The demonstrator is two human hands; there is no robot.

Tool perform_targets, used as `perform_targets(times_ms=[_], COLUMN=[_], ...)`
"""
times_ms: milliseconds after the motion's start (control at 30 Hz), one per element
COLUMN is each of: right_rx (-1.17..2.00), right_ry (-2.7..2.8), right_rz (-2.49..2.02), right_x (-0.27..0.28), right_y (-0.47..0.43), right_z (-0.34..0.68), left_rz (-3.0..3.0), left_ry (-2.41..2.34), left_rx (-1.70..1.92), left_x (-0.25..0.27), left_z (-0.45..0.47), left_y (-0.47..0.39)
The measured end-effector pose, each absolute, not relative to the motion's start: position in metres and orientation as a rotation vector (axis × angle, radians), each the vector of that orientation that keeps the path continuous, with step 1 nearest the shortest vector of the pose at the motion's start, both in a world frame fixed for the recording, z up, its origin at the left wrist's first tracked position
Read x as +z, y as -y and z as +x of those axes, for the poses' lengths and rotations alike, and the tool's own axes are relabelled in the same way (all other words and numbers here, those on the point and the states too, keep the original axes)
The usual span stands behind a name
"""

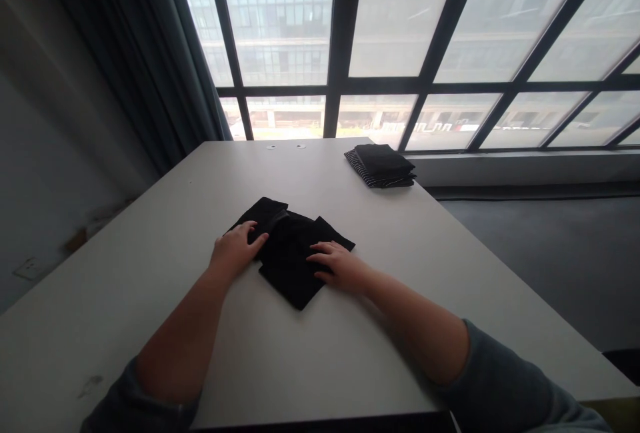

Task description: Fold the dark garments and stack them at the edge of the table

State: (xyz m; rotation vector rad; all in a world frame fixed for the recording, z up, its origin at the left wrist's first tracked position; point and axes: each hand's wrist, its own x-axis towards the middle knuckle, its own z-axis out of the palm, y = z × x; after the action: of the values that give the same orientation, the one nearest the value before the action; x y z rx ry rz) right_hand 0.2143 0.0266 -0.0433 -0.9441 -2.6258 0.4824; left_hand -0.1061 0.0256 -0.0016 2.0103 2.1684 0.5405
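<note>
Left hand (234, 248) at nine o'clock, right hand (343, 265) at three — fingers spread on black cloth (295, 283), folds indistinct; stack (384, 163) toward one o'clock — striped layer partly covered.

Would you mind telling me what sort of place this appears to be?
It is probably an office-type room in a built-up area: a broad, flat white table stands near large dark-framed glass windows that look out on another building, with a long, dark blue-grey fabric curtain on the left.
</note>
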Motion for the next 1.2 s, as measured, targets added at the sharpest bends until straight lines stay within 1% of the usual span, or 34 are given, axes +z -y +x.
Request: perform_targets(times_ms=[67, 200, 267, 333, 400, 467, 567, 633, 700, 800, 833, 900, 967, 1033, 1133, 1200], right_rx=[0.501, 0.528, 0.578, 0.627, 0.565, 0.398, 0.204, 0.174, 0.175, 0.123, 0.098, 0.093, 0.182, 0.391, 0.801, 0.944], right_ry=[2.619, 2.644, 2.713, 2.741, 2.618, 2.413, 2.268, 2.266, 2.246, 2.150, 2.113, 2.070, 2.026, 1.927, 1.653, 1.531], right_rz=[-0.922, -0.828, -0.786, -0.792, -0.840, -0.860, -0.840, -0.818, -0.815, -0.877, -0.913, -0.996, -1.111, -1.203, -1.191, -1.133], right_x=[-0.040, -0.023, -0.009, 0.006, 0.017, 0.021, 0.015, 0.008, 0.003, 0.004, 0.005, 0.008, 0.009, 0.008, 0.005, 0.002], right_y=[-0.028, -0.028, -0.024, -0.017, -0.009, -0.001, 0.002, -0.001, -0.004, -0.008, -0.008, -0.007, -0.006, -0.005, -0.007, -0.008], right_z=[0.216, 0.219, 0.222, 0.225, 0.225, 0.221, 0.214, 0.211, 0.212, 0.218, 0.220, 0.223, 0.223, 0.221, 0.216, 0.213], left_rz=[2.052, 2.046, 2.073, 2.137, 2.262, 2.451, 2.707, 2.781, 2.785, 2.698, 2.658, 2.569, 2.487, 2.434, 2.465, 2.523], left_ry=[-2.141, -2.130, -2.091, -1.991, -1.764, -1.426, -0.939, -0.785, -0.779, -1.084, -1.224, -1.487, -1.669, -1.780, -1.739, -1.615], left_rx=[0.447, 0.414, 0.476, 0.650, 0.880, 1.069, 1.188, 1.217, 1.272, 1.313, 1.246, 0.978, 0.666, 0.481, 0.446, 0.508], left_x=[-0.006, -0.010, -0.007, -0.002, 0.006, 0.013, 0.023, 0.026, 0.026, 0.023, 0.023, 0.023, 0.026, 0.028, 0.026, 0.019], left_z=[-0.090, -0.076, -0.076, -0.074, -0.068, -0.059, -0.044, -0.036, -0.032, -0.032, -0.033, -0.034, -0.033, -0.031, -0.027, -0.025], left_y=[-0.022, -0.018, -0.016, -0.012, -0.005, 0.004, 0.018, 0.025, 0.029, 0.029, 0.028, 0.028, 0.028, 0.029, 0.031, 0.030])
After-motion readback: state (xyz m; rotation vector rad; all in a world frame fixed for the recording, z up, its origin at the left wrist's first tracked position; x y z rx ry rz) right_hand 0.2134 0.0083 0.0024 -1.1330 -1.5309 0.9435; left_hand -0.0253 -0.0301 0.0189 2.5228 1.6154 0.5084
